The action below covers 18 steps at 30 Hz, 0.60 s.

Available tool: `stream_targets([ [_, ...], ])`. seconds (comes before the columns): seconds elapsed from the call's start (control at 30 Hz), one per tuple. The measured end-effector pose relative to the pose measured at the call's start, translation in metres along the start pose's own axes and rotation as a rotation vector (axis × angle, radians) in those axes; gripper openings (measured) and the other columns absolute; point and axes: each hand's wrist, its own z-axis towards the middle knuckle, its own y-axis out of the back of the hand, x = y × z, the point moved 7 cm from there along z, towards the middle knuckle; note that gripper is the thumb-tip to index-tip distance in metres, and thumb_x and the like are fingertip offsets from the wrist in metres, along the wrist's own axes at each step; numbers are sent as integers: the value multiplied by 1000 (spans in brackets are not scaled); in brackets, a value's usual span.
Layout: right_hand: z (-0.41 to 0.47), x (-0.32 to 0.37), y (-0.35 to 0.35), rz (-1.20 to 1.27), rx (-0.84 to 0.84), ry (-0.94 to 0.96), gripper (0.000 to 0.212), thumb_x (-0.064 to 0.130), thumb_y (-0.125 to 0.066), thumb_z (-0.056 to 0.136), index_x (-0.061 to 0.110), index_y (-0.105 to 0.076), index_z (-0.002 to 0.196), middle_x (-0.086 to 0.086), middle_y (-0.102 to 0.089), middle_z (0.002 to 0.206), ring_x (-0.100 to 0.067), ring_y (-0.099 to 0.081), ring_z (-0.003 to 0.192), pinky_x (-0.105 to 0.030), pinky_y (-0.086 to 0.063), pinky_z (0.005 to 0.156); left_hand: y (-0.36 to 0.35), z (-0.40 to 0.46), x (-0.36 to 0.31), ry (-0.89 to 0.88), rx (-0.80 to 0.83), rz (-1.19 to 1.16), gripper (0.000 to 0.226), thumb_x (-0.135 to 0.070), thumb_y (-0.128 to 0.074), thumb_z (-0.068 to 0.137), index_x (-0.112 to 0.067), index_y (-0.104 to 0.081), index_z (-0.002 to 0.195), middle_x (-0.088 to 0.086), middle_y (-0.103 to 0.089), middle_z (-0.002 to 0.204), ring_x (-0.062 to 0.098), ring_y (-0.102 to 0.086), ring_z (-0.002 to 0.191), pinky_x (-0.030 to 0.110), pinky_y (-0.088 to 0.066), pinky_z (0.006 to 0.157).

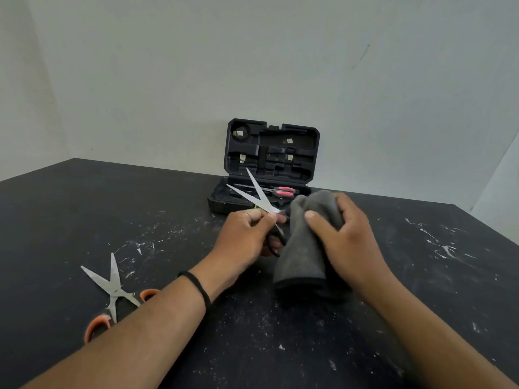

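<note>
Left hand (247, 234) grips black-handled steel scissors (259, 199), slim blades splayed above the scuffed black table (70, 214); right hand (341, 237) clutches a soft grey cloth (302, 256) just beside them.

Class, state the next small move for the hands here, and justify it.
Probably bring the grey cloth in the right hand onto the open blades of the black-handled scissors gripped by the left hand: cloth sits beside them, blades spread and bare.

3x scissors (261, 197), 1x cloth (306, 248), 1x case (271, 150)
</note>
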Motion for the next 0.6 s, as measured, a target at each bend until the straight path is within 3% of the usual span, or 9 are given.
stream_targets([
  [0.07,-8,11,-15,-229,95,183,23,22,-71,89,30,-62,109,17,-66,95,1,-62,88,-15,-49,77,-8,-3,8,80,20,-84,26,-15,-56,102,-7,-68,80,8,-63,66,13,-59,51,23,-50,47],
  [0.17,-14,9,-37,-435,198,277,32,36,-68,92,38,-60,122,16,-65,105,-7,-63,95,-33,-54,85,-8,-4,16,138,-23,-131,28,-9,-53,99,-9,-68,76,7,-61,66,12,-57,51,19,-45,44],
  [0.23,-11,10,-38,-512,173,292,23,43,-64,93,38,-63,115,13,-66,100,-13,-63,92,-38,-54,79,-3,-3,17,152,-70,-176,22,-7,-54,97,-4,-72,84,12,-63,72,17,-60,56,21,-48,45],
  [0.3,-11,13,-39,-589,180,310,17,45,-63,91,37,-65,107,12,-67,95,-14,-63,87,-35,-53,74,3,-2,19,168,-122,-231,20,-6,-56,96,1,-74,90,16,-67,80,19,-63,60,23,-49,46],
  [0.37,-14,15,-43,-659,261,314,19,46,-61,89,39,-68,105,13,-69,93,-10,-61,84,-32,-52,70,4,-1,20,168,-152,-264,20,-7,-57,97,3,-75,94,17,-70,83,19,-64,60,22,-48,44],
  [0.47,-14,10,-37,-639,322,207,25,47,-52,73,36,-70,86,13,-67,75,-8,-59,69,-28,-48,59,3,-2,18,145,-167,-243,23,-7,-55,100,-2,-74,90,14,-71,80,18,-66,58,23,-51,44],
  [0.6,-5,3,1,-413,85,105,13,30,-59,73,36,-68,66,18,-66,64,-2,-60,62,-26,-49,57,9,3,18,170,-176,-312,24,-9,-51,102,-9,-72,93,12,-74,82,24,-69,66,36,-61,62],
])
